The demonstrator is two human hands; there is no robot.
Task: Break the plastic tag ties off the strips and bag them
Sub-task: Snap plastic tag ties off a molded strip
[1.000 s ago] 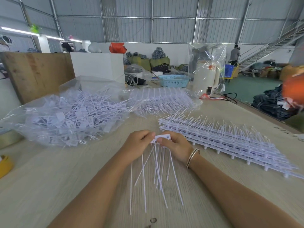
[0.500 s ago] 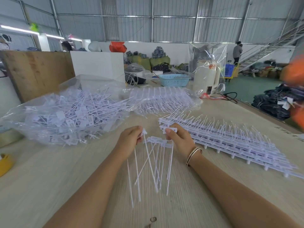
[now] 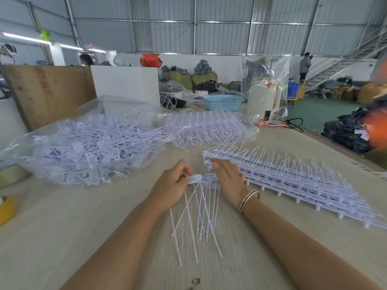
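Observation:
My left hand pinches the flat heads of a bundle of loose white tag ties; their thin tails fan down over the table towards me. My right hand, with a bracelet on the wrist, rests at the near end of the stack of white tag strips, its fingertips closed on a tie head at the stack's left tip. A clear plastic bag full of loose ties lies to the left of my hands. Behind it is a second clear bag holding whole strips.
The pale wooden table ends along the right, past the strips. A yellow tape roll sits at the left edge. At the back stand a wooden board, a white box, a blue basket and a plastic-wrapped white kettle.
My hands were together on the bundle's heads, then came apart. The right hand has moved up and right to the end of the strip stack. The left hand keeps the bundle.

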